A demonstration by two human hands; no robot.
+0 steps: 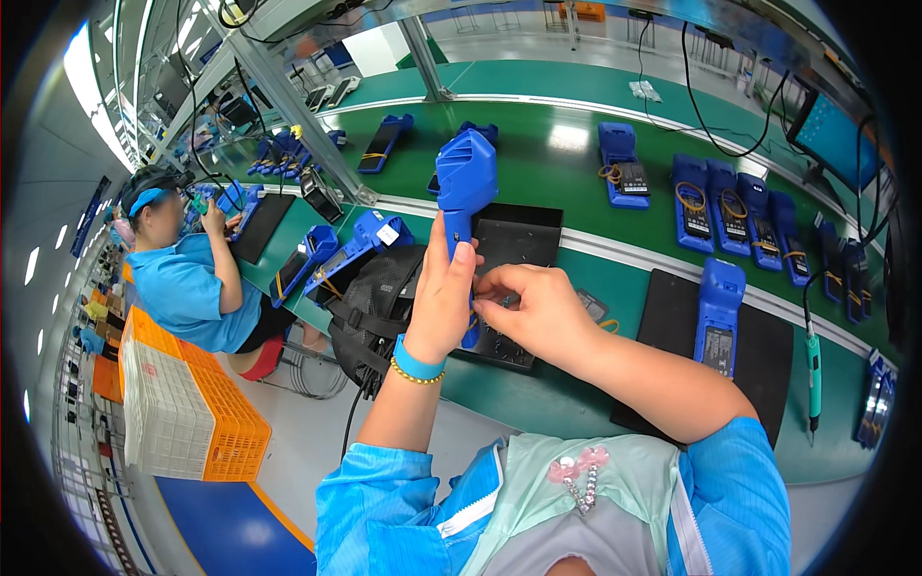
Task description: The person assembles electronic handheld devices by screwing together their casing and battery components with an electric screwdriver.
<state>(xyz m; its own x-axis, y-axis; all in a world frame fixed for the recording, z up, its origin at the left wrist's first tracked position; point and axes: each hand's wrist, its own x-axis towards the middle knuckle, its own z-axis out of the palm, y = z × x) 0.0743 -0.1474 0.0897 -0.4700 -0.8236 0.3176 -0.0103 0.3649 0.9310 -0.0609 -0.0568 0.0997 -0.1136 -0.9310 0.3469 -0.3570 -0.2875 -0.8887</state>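
Note:
My left hand (pixel 437 305) is wrapped round a blue handheld terminal (pixel 468 178), held upright above the bench with its wide head at the top. My right hand (pixel 540 309) is pinched against the lower side of that device. Whatever lies between those fingertips is too small to make out. Behind and below both hands is a black tray (pixel 523 230) with tiny loose parts in it, which look like screws. A battery-like grey piece with a yellow band (pixel 594 307) lies beside the tray, partly hidden by my right hand.
To the right, another blue terminal (pixel 718 298) lies on a black mat (pixel 663 317), near a hanging green electric screwdriver (pixel 813 384). Several banded terminals (pixel 730 211) line the conveyor. A black backpack (pixel 370 331) sits left. A co-worker (pixel 192 269) sits beyond, near crates (pixel 230 422).

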